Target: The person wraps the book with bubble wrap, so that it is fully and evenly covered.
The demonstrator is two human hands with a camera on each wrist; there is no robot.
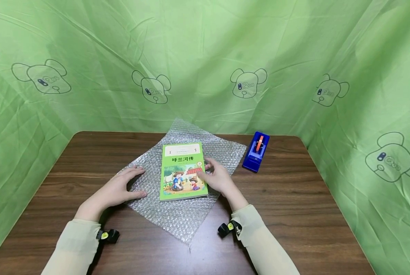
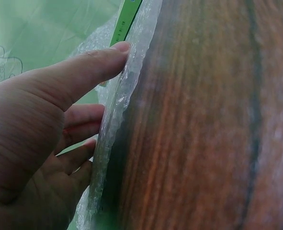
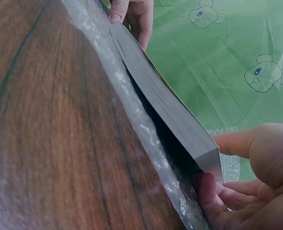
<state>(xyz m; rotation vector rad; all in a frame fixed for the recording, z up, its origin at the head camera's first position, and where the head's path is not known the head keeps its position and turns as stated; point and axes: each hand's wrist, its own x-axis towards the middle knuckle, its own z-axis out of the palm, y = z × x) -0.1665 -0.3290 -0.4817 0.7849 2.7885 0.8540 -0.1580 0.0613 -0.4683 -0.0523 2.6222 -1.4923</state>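
A green paperback book (image 1: pixel 183 172) with a picture of two figures in hats lies on a sheet of bubble wrap (image 1: pixel 170 215). My right hand (image 1: pixel 218 177) pinches the book's right edge, thumb on the cover and fingers at the underside. In the right wrist view the book (image 3: pixel 165 100) is tilted, with a dark gap between it and the wrap at the held corner. My left hand (image 1: pixel 119 187) rests at the left corner of the wrap, fingers spread and extended. The left wrist view has its thumb (image 2: pixel 91 69) at the wrap's edge.
A blue tape dispenser (image 1: pixel 256 152) with an orange-red part stands on the wooden table (image 1: pixel 277 214), right of the wrap. Green cloth (image 1: pixel 205 46) printed with bear heads hangs behind the table and along both sides. Small black cameras sit at both wrists.
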